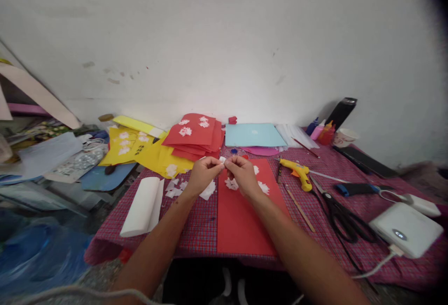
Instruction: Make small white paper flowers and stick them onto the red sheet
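My left hand (206,173) and my right hand (244,174) meet above the upper left part of a red sheet (250,223). Both pinch a small white paper piece (222,159) between their fingertips. White paper flowers (263,187) lie on the red sheet, partly hidden by my right hand. Left of the sheet, beside my left hand, are several cut white paper scraps (173,188) and a larger white piece (208,190). A folded white paper roll (143,207) rests at the table's left.
Behind lie stacked red sheets (192,130), yellow sheets (121,149) and a light blue sheet (254,135). To the right are a yellow glue gun (297,169), black scissors (345,216), a white power bank (406,230), a black bottle (341,114) and a paper cup (346,137).
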Tool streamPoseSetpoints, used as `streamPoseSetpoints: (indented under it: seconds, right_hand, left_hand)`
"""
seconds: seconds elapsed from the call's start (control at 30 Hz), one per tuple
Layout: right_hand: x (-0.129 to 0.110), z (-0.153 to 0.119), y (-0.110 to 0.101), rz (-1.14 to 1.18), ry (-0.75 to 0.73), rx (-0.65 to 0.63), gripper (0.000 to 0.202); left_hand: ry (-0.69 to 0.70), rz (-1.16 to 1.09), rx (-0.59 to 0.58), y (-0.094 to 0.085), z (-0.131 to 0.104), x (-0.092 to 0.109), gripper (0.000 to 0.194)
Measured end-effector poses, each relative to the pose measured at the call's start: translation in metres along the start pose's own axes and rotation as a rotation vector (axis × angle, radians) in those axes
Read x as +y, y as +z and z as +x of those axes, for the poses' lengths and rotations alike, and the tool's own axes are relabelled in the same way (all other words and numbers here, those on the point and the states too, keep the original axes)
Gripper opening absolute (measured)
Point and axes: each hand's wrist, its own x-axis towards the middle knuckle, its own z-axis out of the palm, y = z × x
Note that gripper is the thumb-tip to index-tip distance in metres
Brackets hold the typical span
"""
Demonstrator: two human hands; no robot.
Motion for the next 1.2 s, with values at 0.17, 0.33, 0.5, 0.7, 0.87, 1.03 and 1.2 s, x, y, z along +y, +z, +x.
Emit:
streamPoseSetpoints:
  seconds: [0.17, 0.33, 0.5, 0.7, 0.87, 1.03, 1.2]
  right_hand:
    - [-0.0045, -0.0011, -0.0016, -0.005, 0.001, -0.012, 0.023]
    - [-0.0027, 0.001, -0.0025, -0.065, 0.014, 0.008, 0.025]
    - [0.001, 0.0028, -0.0008, -0.035, 0.023, 0.043, 0.017]
    - [0.0, 0.0018, -0.0001, 0.079, 0.048, 0.024, 0.012]
    - [-0.0001, 0.0023, -0.0013, 0.145, 0.093, 0.006, 0.01]
    - [-0.0016, 0.0019, -0.0016, 0.186, 0.124, 0.002, 0.01]
    - [-0.0025, 0.0018, -0.002, 0.195, 0.12, -0.019, 0.013]
  left_hand:
    - [0.081, 0.216, 0.038, 0.0004, -0.0011, -0.0002, 0.019]
    - [0.347, 0.494, 0.056, 0.0019, -0.0016, 0.0019, 0.018]
    - [0.454, 0.559, 0.075, 0.002, -0.0016, 0.0037, 0.007]
    - [0.448, 0.542, 0.101, 0.0017, -0.0017, 0.0034, 0.006]
    - [0.451, 0.532, 0.114, 0.0014, -0.0014, 0.0019, 0.006]
    - [0.426, 0.532, 0.105, 0.0013, -0.0016, 0.0006, 0.005]
    - [0.417, 0.511, 0.079, 0.0015, -0.0023, 0.0013, 0.01]
